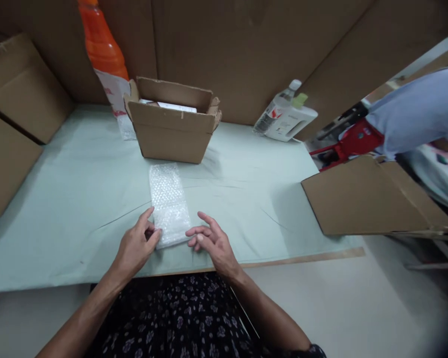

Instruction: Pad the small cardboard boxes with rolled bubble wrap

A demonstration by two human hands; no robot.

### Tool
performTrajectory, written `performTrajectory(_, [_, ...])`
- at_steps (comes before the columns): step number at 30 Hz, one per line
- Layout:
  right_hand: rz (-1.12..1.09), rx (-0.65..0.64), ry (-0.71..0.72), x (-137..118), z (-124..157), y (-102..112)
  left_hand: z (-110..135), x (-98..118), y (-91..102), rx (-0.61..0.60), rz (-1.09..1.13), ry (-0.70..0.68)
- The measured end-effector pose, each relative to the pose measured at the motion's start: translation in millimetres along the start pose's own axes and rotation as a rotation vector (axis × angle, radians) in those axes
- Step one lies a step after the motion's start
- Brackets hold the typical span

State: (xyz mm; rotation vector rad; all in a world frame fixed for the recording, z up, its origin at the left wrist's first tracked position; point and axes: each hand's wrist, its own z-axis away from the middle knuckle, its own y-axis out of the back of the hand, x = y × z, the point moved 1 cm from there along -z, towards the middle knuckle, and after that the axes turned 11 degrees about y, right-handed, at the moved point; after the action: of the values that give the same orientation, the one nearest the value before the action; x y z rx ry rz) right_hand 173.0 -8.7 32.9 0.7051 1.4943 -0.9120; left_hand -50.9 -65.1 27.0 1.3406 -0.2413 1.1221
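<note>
A strip of clear bubble wrap (pixel 168 201) lies lengthwise on the pale green table cover (pixel 78 199), its near end thicker, as if folded or wrapped round something hidden. My left hand (pixel 137 244) pinches the near left corner of the bubble wrap between thumb and fingers. My right hand (pixel 209 239) rests at the near right edge, fingers spread and loose, fingertips touching or almost touching the wrap. Just beyond the strip stands an open cardboard box (pixel 171 124) with white items inside.
Cardboard walls surround the table. Flat cardboard pieces lie at the left (pixel 11 124) and right (pixel 373 196). An orange bottle (pixel 102 44) stands behind the box, a white bottle (pixel 287 117) leans at the back right. Another person's light-blue sleeve (pixel 414 109) shows at right.
</note>
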Motion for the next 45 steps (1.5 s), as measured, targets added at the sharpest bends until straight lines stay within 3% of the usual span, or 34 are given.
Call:
performTrajectory(5, [0.708,-0.331,0.436,-7.4,-8.5,8.0,-4.0,-2.1,-0.9,0.010,-0.131,-0.020])
performTrajectory(8, [1.010,-0.523,0.553,4.3,-22.9,4.3,0.6,-6.1,-1.8,0.104,-0.188,-0.079])
performTrajectory(10, [1.100,-0.562,0.595,12.3,-31.5,2.7,8.0,-8.4,-1.8,0.217,-0.178,-0.172])
performTrajectory(13, [1.097,-0.560,0.615,15.1,-38.9,1.7,23.2,-9.6,-2.6,0.322,-0.121,-0.365])
performTrajectory(16, [1.068,-0.567,0.538,8.5,-41.3,0.8,33.1,-9.9,-6.0,0.274,-0.098,-0.466])
performTrajectory(21, [1.018,-0.514,0.403,-0.5,-39.6,1.4,26.8,-10.9,-10.6,0.244,-0.040,-0.386])
performTrajectory(26, [1.089,-0.278,0.580,-6.5,-31.6,5.5,13.7,-10.8,-12.8,0.306,-0.196,-0.365])
performTrajectory(29, [1.161,-0.399,0.650,-6.1,-30.7,2.6,11.6,-10.3,-13.1,0.352,-0.272,-0.382])
performTrajectory(33, [1.195,-0.572,0.610,2.5,-37.4,-1.6,18.6,-9.8,-9.5,0.340,-0.227,-0.521])
performTrajectory(35, [1.135,-0.566,0.568,5.5,-39.9,-1.4,23.6,-10.2,-6.7,0.281,-0.184,-0.587])
performTrajectory(38, [1.024,-0.510,0.533,4.7,-40.3,1.1,25.0,-10.4,-3.7,0.218,-0.110,-0.555])
performTrajectory(42, [1.088,-0.346,0.586,-1.5,-39.6,4.9,8.4,-8.2,-4.5,0.259,-0.139,-0.455])
performTrajectory(45, [1.192,-0.404,0.621,-1.7,-41.1,3.4,-6.8,-7.0,-6.7,0.306,-0.208,-0.423])
